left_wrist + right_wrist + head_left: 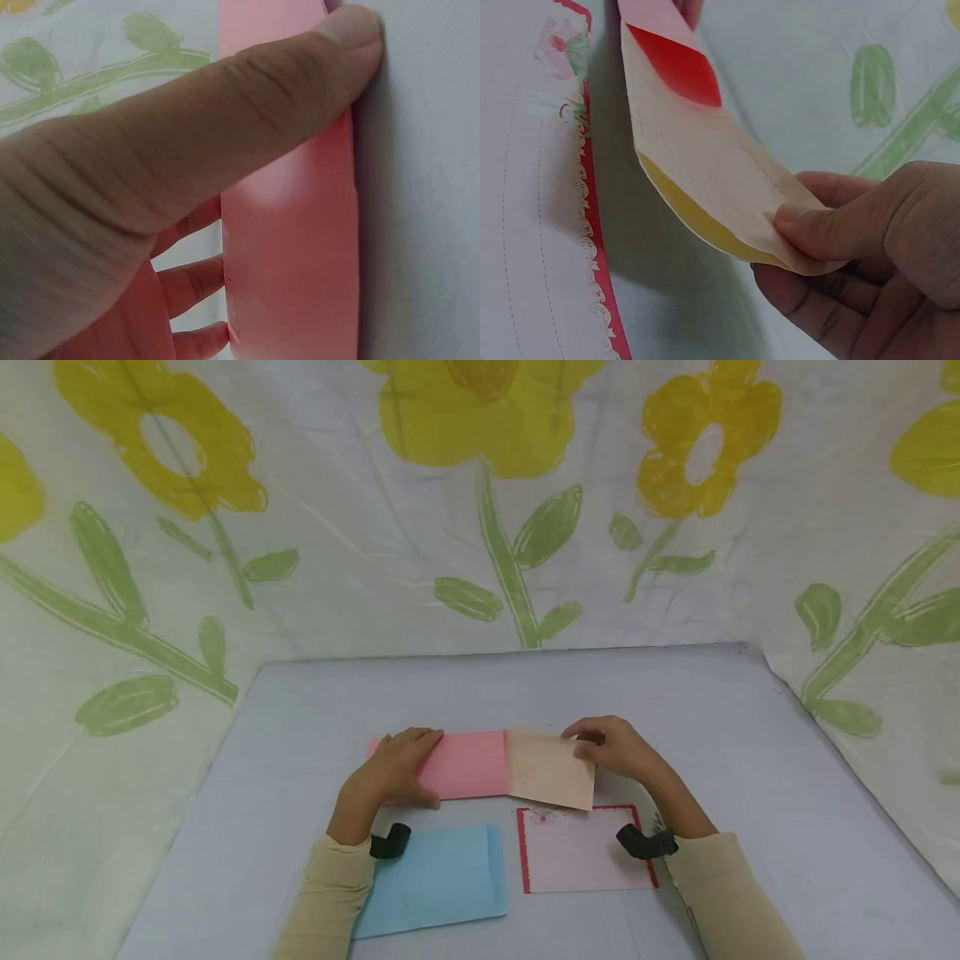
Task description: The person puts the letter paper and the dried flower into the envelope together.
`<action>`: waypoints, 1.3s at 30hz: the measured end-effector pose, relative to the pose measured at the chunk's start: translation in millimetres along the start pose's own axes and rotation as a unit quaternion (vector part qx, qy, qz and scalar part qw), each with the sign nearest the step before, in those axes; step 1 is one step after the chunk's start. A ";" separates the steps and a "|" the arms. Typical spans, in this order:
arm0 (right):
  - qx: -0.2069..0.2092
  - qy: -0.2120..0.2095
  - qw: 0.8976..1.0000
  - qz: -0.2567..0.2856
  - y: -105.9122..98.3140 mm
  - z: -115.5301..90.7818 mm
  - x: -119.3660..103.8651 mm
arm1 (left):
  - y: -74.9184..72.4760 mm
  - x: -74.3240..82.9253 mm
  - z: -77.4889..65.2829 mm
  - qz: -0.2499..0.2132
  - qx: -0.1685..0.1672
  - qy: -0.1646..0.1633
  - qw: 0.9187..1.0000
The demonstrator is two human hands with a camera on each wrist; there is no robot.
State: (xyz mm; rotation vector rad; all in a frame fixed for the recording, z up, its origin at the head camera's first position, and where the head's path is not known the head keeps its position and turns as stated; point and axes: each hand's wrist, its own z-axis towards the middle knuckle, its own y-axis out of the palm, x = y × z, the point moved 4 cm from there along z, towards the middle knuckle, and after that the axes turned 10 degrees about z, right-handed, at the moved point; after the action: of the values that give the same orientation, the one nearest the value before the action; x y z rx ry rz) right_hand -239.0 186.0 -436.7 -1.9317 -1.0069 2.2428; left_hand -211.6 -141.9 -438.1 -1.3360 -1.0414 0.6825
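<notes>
A pink envelope lies across the middle of the table, with my left hand holding its left part. In the left wrist view, the thumb crosses it to the near edge and fingertips are at the far edge. Joined to its right end is a cream envelope, its outer end gaping to show yellow inside. My right hand pinches the far outer corner, thumb on top and fingers beneath. In the right wrist view, the pink envelope's mouth bulges, showing red inside around the cream piece.
Nearer the body lie a light blue envelope, left, and a pale pink lined sheet with a red lacy border, right. A white cloth painted with yellow flowers surrounds the table. Black wrist devices sit on both sleeves.
</notes>
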 end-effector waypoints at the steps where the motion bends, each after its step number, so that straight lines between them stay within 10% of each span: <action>1: -0.002 0.000 1.000 -0.002 0.3 0.2 0.4 | -0.2 0.2 -0.1 0.000 0.000 -0.001 1.000; 39: 0.015 0.039 0.999 0.022 5.2 20.7 9.5 | -1.4 2.9 -0.2 0.003 -0.003 0.001 1.000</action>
State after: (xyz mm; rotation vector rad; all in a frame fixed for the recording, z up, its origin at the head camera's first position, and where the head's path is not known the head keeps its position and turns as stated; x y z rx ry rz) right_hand -257.8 176.5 -447.0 -2.0301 -0.9265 2.1722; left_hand -210.5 -139.7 -436.1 -1.3463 -1.0388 0.6830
